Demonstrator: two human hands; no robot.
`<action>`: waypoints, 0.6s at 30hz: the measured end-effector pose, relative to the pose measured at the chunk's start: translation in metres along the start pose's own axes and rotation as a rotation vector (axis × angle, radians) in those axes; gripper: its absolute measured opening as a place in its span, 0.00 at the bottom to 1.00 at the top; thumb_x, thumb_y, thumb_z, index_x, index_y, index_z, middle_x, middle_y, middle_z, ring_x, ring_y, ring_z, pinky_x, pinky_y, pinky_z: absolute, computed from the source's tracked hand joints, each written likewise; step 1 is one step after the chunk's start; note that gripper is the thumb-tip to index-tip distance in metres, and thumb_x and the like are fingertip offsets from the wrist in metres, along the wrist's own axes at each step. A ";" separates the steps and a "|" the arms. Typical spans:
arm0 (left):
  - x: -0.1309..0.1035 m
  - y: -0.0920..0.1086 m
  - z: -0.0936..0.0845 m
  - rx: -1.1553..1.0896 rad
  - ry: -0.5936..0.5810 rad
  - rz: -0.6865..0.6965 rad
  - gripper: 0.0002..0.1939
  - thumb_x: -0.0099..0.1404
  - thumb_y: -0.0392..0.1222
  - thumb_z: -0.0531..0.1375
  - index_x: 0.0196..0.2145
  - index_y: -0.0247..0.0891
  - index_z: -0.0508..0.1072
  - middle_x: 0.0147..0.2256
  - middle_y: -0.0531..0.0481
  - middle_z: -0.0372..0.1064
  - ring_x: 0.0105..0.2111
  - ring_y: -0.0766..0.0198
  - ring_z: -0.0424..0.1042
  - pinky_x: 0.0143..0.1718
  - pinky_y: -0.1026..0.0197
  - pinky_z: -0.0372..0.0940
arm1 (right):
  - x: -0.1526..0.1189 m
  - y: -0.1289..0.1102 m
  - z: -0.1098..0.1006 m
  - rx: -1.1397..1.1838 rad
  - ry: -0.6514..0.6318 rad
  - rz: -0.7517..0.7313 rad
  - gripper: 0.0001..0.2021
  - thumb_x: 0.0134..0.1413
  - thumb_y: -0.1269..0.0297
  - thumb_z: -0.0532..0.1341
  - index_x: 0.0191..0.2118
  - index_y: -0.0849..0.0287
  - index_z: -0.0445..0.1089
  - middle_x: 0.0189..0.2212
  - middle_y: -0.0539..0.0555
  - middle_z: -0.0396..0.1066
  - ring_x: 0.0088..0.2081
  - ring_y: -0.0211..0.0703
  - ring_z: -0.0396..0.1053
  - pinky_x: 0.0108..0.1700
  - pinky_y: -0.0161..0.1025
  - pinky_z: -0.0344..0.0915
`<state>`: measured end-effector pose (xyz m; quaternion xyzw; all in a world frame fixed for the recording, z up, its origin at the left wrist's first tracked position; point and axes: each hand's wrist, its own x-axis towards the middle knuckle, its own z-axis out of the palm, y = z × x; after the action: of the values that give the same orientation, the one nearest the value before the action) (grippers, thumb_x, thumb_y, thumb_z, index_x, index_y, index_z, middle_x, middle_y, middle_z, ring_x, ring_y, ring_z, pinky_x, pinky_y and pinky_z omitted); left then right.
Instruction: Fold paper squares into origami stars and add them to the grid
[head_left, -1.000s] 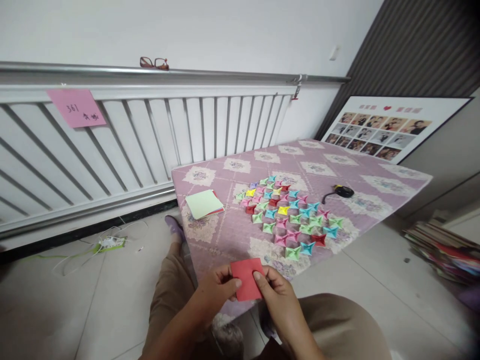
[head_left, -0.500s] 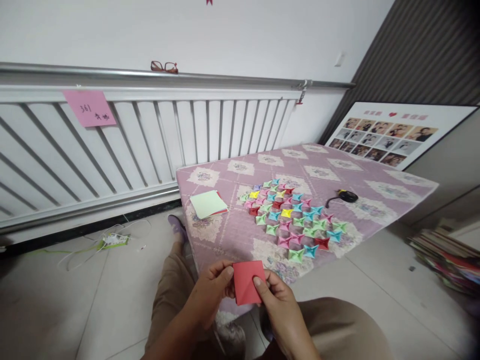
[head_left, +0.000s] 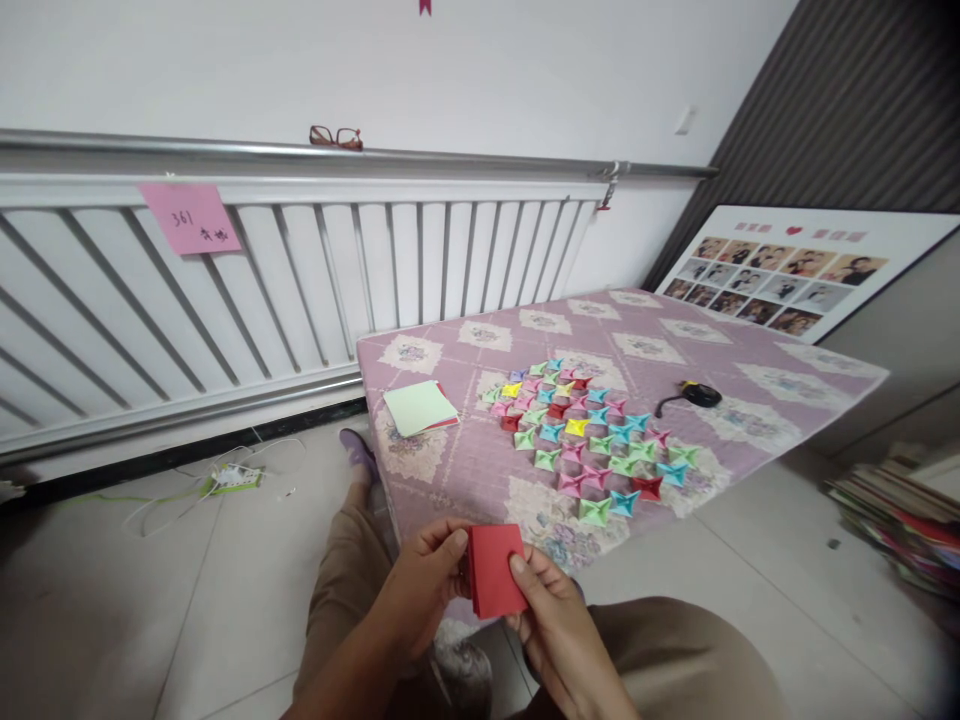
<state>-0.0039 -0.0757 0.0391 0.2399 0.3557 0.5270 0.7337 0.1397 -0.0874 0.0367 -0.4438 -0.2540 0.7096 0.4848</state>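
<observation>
A folded square of red paper [head_left: 495,572] is held between both hands over the near edge of the table. My left hand [head_left: 435,572] pinches its left side, where layered edges show. My right hand [head_left: 546,598] grips the right side, thumb on the front face and fingers behind. Beyond the hands, several small folded paper pieces in green, blue, pink, red and yellow stand in rows, among them a yellow one [head_left: 576,427] and a green one [head_left: 595,512]. A stack of square paper sheets [head_left: 418,408], pale green on top with red edges showing, lies at the table's left.
The table [head_left: 450,480] has a purple floral cloth. On it at the right lies a coiled black cable [head_left: 701,395]. Behind are a white radiator [head_left: 375,270] and glasses [head_left: 335,137] on a pipe. A power strip [head_left: 236,479] is on the floor, left; stacked papers [head_left: 900,520] stand right.
The red paper has turned slightly, and its layers at the left edge now show more. My right fingers have shifted lower behind it. The whole view has moved a little.
</observation>
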 end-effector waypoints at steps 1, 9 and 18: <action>0.000 0.000 0.000 0.009 0.002 0.000 0.21 0.49 0.52 0.69 0.34 0.34 0.72 0.25 0.53 0.67 0.22 0.69 0.64 0.24 0.66 0.59 | -0.001 0.000 0.000 0.050 -0.002 0.023 0.16 0.42 0.53 0.70 0.32 0.58 0.71 0.21 0.46 0.68 0.19 0.29 0.60 0.21 0.26 0.58; -0.004 0.002 0.004 0.139 0.002 0.056 0.19 0.53 0.49 0.68 0.39 0.35 0.73 0.24 0.54 0.67 0.21 0.71 0.62 0.26 0.65 0.58 | 0.001 0.011 -0.003 0.264 -0.022 0.124 0.16 0.43 0.58 0.71 0.36 0.60 0.70 0.23 0.47 0.71 0.19 0.31 0.65 0.19 0.27 0.62; -0.005 0.002 0.005 0.398 0.020 0.099 0.09 0.54 0.43 0.62 0.32 0.35 0.72 0.23 0.55 0.66 0.23 0.69 0.62 0.27 0.66 0.58 | -0.002 0.011 -0.002 0.313 -0.023 0.144 0.14 0.40 0.60 0.72 0.33 0.59 0.73 0.26 0.49 0.74 0.19 0.31 0.66 0.22 0.28 0.64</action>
<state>-0.0020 -0.0793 0.0451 0.3919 0.4478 0.4842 0.6414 0.1366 -0.0936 0.0279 -0.3719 -0.1132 0.7783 0.4930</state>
